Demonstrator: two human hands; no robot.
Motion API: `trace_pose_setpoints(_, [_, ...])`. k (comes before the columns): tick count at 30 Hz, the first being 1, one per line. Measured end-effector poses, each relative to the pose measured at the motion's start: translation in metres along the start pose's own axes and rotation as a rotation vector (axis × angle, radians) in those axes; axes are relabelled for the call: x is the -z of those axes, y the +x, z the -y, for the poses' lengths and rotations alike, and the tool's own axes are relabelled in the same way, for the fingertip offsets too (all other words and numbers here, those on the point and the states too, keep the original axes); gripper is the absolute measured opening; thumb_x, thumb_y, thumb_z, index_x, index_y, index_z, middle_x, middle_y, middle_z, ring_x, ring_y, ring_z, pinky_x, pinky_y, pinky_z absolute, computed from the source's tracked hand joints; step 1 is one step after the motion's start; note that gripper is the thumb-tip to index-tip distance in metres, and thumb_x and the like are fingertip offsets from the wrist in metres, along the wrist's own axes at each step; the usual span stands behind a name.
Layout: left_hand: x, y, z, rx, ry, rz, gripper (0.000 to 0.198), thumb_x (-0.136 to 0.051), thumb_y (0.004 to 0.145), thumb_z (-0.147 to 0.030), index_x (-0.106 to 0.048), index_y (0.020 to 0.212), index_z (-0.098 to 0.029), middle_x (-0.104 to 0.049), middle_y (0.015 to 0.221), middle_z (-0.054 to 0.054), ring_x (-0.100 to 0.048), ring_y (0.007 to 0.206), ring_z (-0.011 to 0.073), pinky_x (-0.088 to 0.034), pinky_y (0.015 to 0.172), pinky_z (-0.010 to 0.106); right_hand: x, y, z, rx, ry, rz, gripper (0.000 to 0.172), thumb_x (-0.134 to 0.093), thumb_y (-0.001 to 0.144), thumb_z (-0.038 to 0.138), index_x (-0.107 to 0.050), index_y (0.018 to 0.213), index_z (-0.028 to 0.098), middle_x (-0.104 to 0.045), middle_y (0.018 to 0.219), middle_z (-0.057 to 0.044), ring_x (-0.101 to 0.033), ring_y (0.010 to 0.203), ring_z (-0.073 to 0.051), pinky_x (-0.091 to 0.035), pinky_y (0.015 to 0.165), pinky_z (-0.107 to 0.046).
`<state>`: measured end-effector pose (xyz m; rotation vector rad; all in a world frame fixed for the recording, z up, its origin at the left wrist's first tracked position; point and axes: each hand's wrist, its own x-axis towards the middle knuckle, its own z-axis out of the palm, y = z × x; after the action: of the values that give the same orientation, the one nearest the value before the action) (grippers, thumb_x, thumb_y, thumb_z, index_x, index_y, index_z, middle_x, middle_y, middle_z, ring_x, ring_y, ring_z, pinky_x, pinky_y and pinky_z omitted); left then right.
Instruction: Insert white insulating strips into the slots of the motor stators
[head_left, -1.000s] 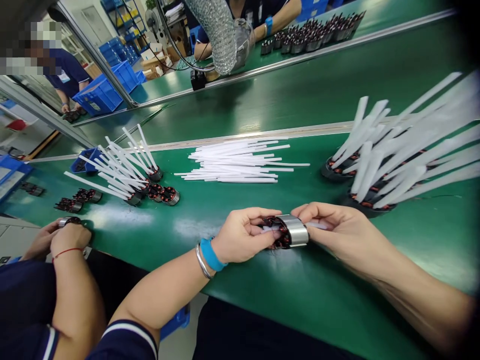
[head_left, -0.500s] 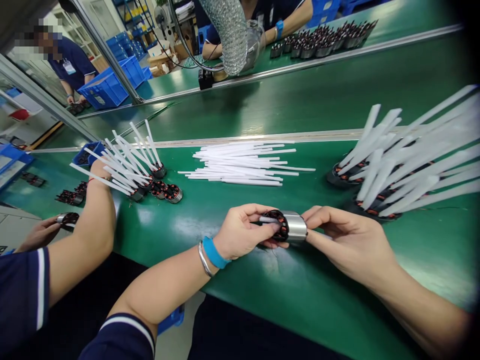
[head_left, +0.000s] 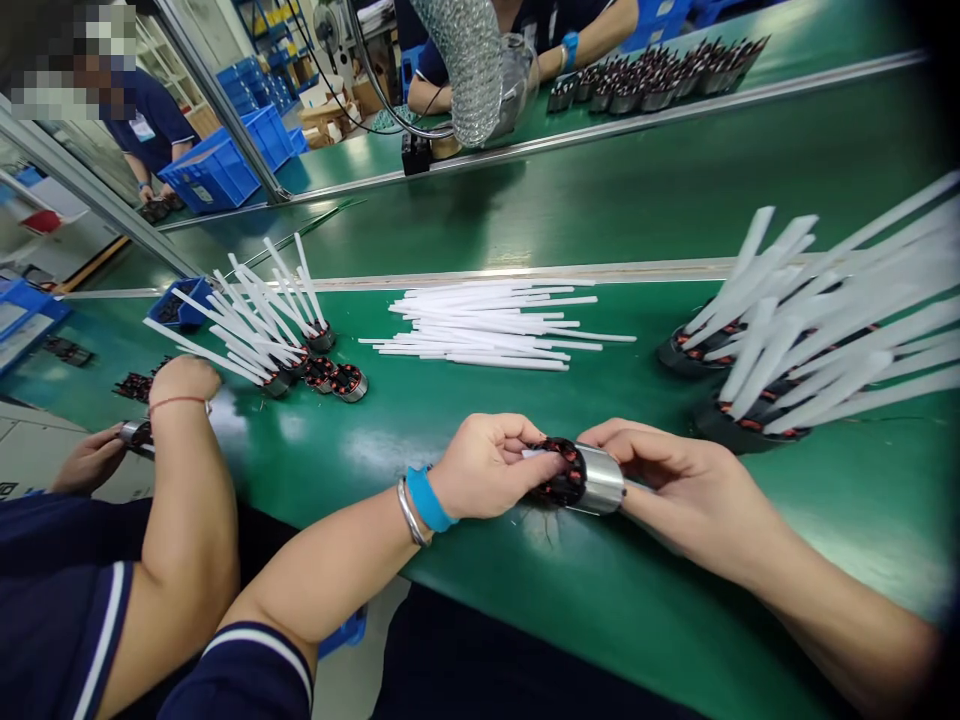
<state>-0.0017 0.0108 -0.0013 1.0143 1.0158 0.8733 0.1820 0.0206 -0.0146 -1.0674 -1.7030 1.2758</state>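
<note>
My left hand (head_left: 491,465) is closed at the wound end of a motor stator (head_left: 596,478), its thumb pressed against the black and copper-red coils. A short bit of a white rod (head_left: 531,454) shows by those fingers; the rest of it is hidden. At the other end, my right hand (head_left: 682,485) grips the stator's silver metal shell between thumb and fingers. The stator lies on its side, held just above the green bench. Beyond my hands lies a loose pile of white rods (head_left: 487,325).
Stators with white rods (head_left: 780,340) standing in them are at right; a similar group (head_left: 277,375) stands at left. A co-worker's arm (head_left: 187,480) reaches in at left, near a small blue bin (head_left: 180,303). A clear flexible duct (head_left: 469,75) hangs above the bench's far side.
The stator has shifted slightly right and down with both my hands, and less of the white rod shows by my left fingers. The co-worker's near hand has drawn back from the blue bin.
</note>
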Motion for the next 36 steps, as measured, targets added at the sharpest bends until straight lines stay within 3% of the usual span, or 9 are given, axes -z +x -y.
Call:
trace_pose_setpoints(3, [0.001, -0.001, -0.003, 0.012, 0.017, 0.01, 0.035, -0.081, 0.059, -0.034, -0.058, 0.07, -0.01, -0.057, 0.057, -0.002, -0.053, 0.05, 0.0046, -0.043, 0.05, 0.016, 0.003, 0.001, 0.006, 0.03, 0.019, 0.045, 0.039, -0.071, 0.072, 0.052, -0.058, 0.055, 0.02, -0.064, 0.074, -0.006, -0.06, 0.065, -0.018, -0.047, 0.059, -0.029])
trace_pose_setpoints(8, [0.002, -0.005, -0.006, 0.021, 0.058, 0.127, 0.027, -0.075, 0.059, -0.013, -0.065, 0.083, -0.009, -0.065, 0.071, 0.003, -0.058, 0.058, 0.0066, -0.047, 0.057, 0.017, 0.008, 0.0, 0.015, 0.019, 0.016, 0.099, 0.041, -0.07, 0.073, 0.053, -0.057, 0.053, 0.02, -0.064, 0.073, -0.006, -0.059, 0.063, -0.018, -0.047, 0.058, -0.029])
trace_pose_setpoints(16, [0.001, -0.008, -0.001, -0.047, 0.071, 0.137, 0.018, -0.07, 0.064, -0.011, -0.065, 0.081, -0.009, -0.065, 0.07, 0.004, -0.06, 0.059, 0.0079, -0.048, 0.057, 0.017, 0.01, -0.001, 0.018, -0.023, 0.082, 0.146, 0.046, -0.069, 0.076, 0.047, -0.048, 0.047, 0.019, -0.063, 0.068, -0.006, -0.056, 0.057, -0.014, -0.043, 0.05, -0.025])
trace_pose_setpoints(24, [0.004, -0.007, -0.009, 0.044, -0.08, 0.207, 0.02, -0.075, 0.064, -0.014, -0.067, 0.081, -0.007, -0.067, 0.072, 0.004, -0.062, 0.062, 0.007, -0.051, 0.064, 0.018, 0.011, -0.001, 0.017, -0.031, 0.156, 0.198, 0.048, -0.071, 0.075, 0.045, -0.044, 0.044, 0.02, -0.062, 0.064, -0.004, -0.055, 0.053, -0.013, -0.043, 0.045, -0.024])
trace_pose_setpoints(27, [0.007, -0.008, -0.012, 0.104, -0.101, 0.23, 0.02, -0.076, 0.063, -0.014, -0.067, 0.08, -0.007, -0.066, 0.07, 0.003, -0.061, 0.06, 0.007, -0.051, 0.065, 0.019, 0.02, 0.003, 0.009, -0.064, 0.145, 0.245, 0.042, -0.068, 0.076, 0.051, -0.054, 0.052, 0.02, -0.067, 0.069, -0.007, -0.061, 0.058, -0.016, -0.048, 0.05, -0.027])
trace_pose_setpoints(30, [0.006, -0.01, -0.012, 0.205, -0.015, 0.307, 0.013, -0.071, 0.066, -0.008, -0.066, 0.079, -0.007, -0.064, 0.067, 0.0, -0.059, 0.058, 0.0054, -0.051, 0.066, 0.02, 0.019, 0.024, 0.013, 0.017, -0.281, 0.176, 0.038, -0.055, 0.082, 0.057, -0.065, 0.079, 0.02, -0.071, 0.082, -0.011, -0.068, 0.074, -0.022, -0.056, 0.066, -0.033])
trace_pose_setpoints(32, [0.003, -0.01, -0.008, 0.274, 0.064, 0.355, 0.009, -0.068, 0.068, -0.005, -0.066, 0.077, -0.008, -0.063, 0.067, -0.001, -0.058, 0.058, 0.0049, -0.05, 0.065, 0.019, 0.007, 0.05, 0.024, 0.111, -0.663, 0.106, 0.032, -0.054, 0.083, 0.046, -0.063, 0.093, 0.018, -0.069, 0.096, -0.012, -0.067, 0.088, -0.025, -0.054, 0.081, -0.037])
trace_pose_setpoints(34, [0.0, -0.01, -0.004, 0.318, 0.13, 0.379, 0.008, -0.068, 0.068, -0.005, -0.065, 0.075, -0.008, -0.062, 0.066, -0.002, -0.058, 0.058, 0.0049, -0.049, 0.064, 0.018, -0.013, 0.08, 0.037, 0.148, -0.83, 0.113, 0.028, -0.061, 0.078, 0.03, -0.062, 0.102, 0.017, -0.065, 0.111, -0.013, -0.06, 0.107, -0.029, -0.048, 0.092, -0.041])
trace_pose_setpoints(36, [-0.002, -0.009, 0.001, 0.336, 0.188, 0.387, 0.008, -0.068, 0.068, -0.005, -0.064, 0.075, -0.008, -0.061, 0.064, -0.003, -0.057, 0.057, 0.0046, -0.048, 0.063, 0.017, -0.034, 0.109, 0.047, 0.139, -0.983, 0.162, 0.035, -0.064, 0.075, 0.02, -0.061, 0.109, 0.015, -0.06, 0.119, -0.015, -0.054, 0.116, -0.033, -0.046, 0.093, -0.043])
